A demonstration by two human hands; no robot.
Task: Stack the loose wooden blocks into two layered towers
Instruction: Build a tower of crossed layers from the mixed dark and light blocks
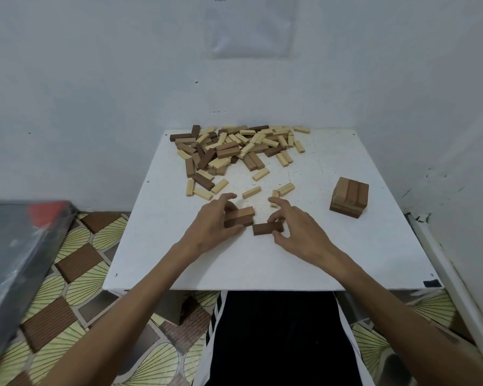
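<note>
Presently the left grip [212, 224] is clamped round a pair of brown blocks [241, 215] lying side by side near the middle of the worktop [262, 268]. The right grip [301, 232] pinches the end of a dark block [265, 229] just beside them, judged to be the third piece of a base layer; holding the pair keeps the row square. A started tower [349, 197] stands well apart on the right. The loose pile [234, 151] lies at the far edge.
</note>
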